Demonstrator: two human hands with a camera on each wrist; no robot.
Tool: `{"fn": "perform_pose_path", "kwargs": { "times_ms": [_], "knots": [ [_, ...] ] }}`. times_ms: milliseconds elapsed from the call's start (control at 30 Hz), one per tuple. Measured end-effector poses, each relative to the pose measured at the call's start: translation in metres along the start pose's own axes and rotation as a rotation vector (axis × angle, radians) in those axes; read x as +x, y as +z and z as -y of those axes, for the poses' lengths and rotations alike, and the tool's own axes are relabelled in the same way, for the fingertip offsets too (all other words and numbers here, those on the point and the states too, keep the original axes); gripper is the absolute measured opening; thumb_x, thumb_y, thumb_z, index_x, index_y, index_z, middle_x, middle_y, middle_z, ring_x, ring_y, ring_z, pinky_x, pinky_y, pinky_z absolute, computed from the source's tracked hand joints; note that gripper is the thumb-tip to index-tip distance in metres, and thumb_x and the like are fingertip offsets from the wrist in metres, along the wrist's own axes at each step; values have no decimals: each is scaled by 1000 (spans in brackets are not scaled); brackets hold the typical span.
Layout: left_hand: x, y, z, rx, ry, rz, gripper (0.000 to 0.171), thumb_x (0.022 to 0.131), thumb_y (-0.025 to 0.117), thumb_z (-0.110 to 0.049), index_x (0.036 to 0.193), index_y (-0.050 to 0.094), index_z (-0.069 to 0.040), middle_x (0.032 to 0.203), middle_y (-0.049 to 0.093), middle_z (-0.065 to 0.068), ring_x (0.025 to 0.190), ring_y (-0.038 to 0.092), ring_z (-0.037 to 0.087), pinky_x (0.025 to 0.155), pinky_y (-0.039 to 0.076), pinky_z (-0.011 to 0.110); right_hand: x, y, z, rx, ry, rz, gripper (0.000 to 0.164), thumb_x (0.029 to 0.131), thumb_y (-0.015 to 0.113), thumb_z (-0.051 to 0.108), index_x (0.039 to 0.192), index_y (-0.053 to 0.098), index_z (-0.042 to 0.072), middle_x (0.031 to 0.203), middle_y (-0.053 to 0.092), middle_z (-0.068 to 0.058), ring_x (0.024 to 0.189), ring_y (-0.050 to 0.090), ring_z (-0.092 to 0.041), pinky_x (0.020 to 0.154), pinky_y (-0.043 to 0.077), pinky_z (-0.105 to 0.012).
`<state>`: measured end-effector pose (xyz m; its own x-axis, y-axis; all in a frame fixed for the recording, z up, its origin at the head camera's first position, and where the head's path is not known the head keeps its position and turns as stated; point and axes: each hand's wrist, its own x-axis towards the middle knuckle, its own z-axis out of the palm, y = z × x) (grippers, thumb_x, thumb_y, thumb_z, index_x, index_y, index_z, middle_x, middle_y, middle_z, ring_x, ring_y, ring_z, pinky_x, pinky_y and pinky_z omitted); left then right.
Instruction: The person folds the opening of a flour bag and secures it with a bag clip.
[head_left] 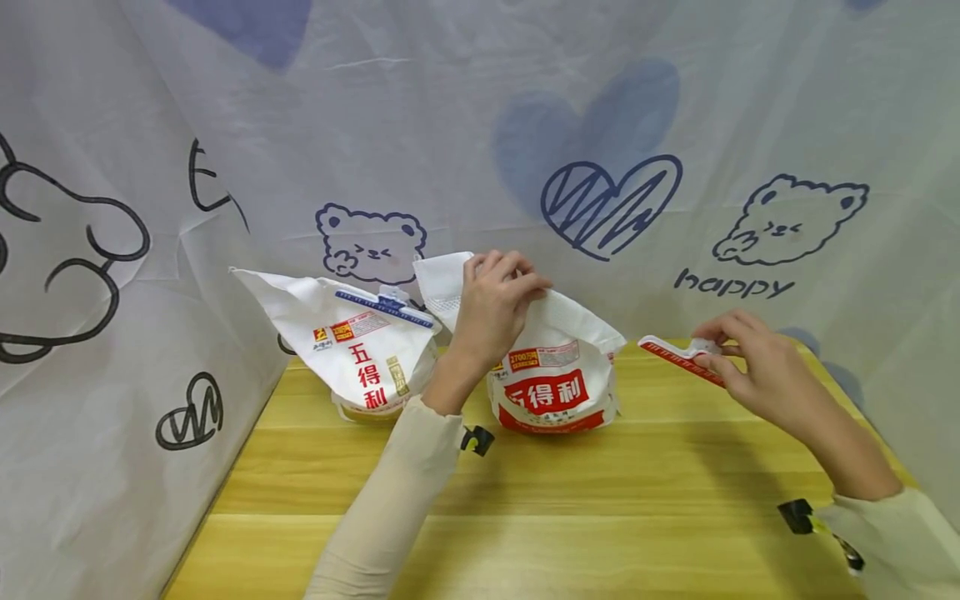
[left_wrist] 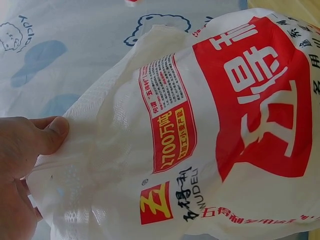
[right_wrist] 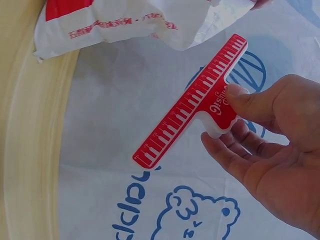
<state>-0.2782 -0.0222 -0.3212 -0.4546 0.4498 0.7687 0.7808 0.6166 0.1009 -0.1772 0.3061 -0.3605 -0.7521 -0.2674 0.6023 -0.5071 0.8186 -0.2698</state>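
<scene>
A white flour bag [head_left: 551, 392] with a red label stands on the table, its top folded over. My left hand [head_left: 495, 304] grips that folded top edge; in the left wrist view the thumb [left_wrist: 59, 127] lies on the near side of the bag [left_wrist: 125, 110]. To the right and apart from the bag, my right hand [head_left: 757, 367] holds a red and white bag clip [head_left: 678, 360] in the air. The right wrist view shows the clip [right_wrist: 192, 100] with a piano-key pattern, its handle pinched between thumb and fingers.
A second white flour bag [head_left: 367, 358] stands to the left, with a blue clip [head_left: 382, 307] across its folded top. The wooden table [head_left: 570, 517] runs toward the front. Behind and at the sides hangs a pale printed curtain [head_left: 450, 125].
</scene>
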Motion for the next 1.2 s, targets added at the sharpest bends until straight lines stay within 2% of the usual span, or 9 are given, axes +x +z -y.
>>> {"fn": "perform_pose_path", "kwargs": {
  "times_ms": [233,500,767,1000,1200],
  "knots": [
    [-1,0,1,-2,-6,1,9,95,73,-14,100,81,-15,103,66,2,104,56,22,104,36,48,11,-1,6,46,66,-5,30,84,79,-6,110,64,0,105,60,-12,90,59,-28,82,55,-59],
    [0,-2,-1,0,0,-6,9,95,74,-12,100,81,-14,103,66,2,103,56,22,103,36,48,22,2,12,78,118,-30,27,87,77,-5,110,65,0,104,61,-13,94,60,-28,84,55,-58],
    [1,-2,-1,-22,0,-1,10,94,74,-10,100,81,-13,102,66,2,102,56,21,104,35,48,30,3,20,123,192,-34,27,90,73,-7,115,65,-3,111,61,-18,101,60,-34,85,54,-58],
    [0,0,-1,-21,2,2,12,95,72,-7,101,80,-11,103,65,3,103,56,22,105,35,49,38,4,24,146,198,-53,26,90,72,-8,116,66,-4,113,62,-19,104,62,-37,86,54,-58],
    [-1,1,-2,-14,-7,28,24,94,66,4,105,80,-11,107,64,3,106,54,23,106,34,49,41,5,26,173,204,-54,27,92,68,-9,119,65,-6,118,61,-22,106,61,-40,86,54,-61]
  ]
}}
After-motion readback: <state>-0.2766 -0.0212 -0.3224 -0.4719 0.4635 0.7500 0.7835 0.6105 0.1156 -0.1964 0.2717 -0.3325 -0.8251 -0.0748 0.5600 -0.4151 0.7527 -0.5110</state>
